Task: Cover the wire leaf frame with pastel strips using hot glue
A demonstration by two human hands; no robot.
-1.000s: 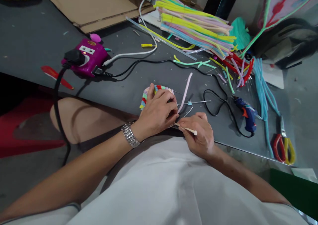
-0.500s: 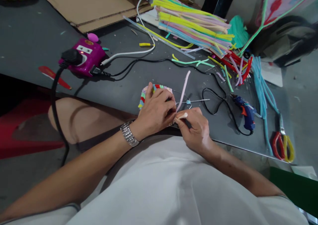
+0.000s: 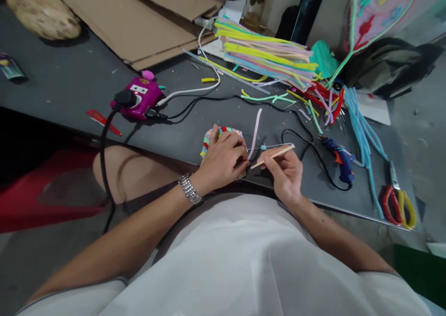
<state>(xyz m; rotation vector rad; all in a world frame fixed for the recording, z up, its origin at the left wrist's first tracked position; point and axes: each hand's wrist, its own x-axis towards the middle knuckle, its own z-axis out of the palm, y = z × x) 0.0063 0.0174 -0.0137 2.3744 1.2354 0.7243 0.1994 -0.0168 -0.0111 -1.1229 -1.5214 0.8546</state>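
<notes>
My left hand (image 3: 226,155), with a metal watch on its wrist, is closed over a woven piece of many-coloured pipe cleaners (image 3: 205,144) at the table's front edge. Most of that piece is hidden under the palm and fingers. From it a pale pink pipe cleaner (image 3: 256,132) sticks up, and a thin wire with a light blue knot (image 3: 264,147) runs out to the right. My right hand (image 3: 286,172) pinches a cream pipe cleaner (image 3: 273,156) between thumb and fingers. Its lower end points toward my left fingertips.
A blue glue gun (image 3: 339,160) lies to the right, its black cord looping across the table. Scissors (image 3: 397,204) rest at the right front corner. Bundled pipe cleaners (image 3: 265,51) lie at the back. A purple power socket (image 3: 137,97) and a red strip (image 3: 104,122) are left.
My right hand has moved slightly right, away from the left, and the cream pipe cleaner now shows at fuller length. My left hand stays on the woven piece. The view has shifted left.
</notes>
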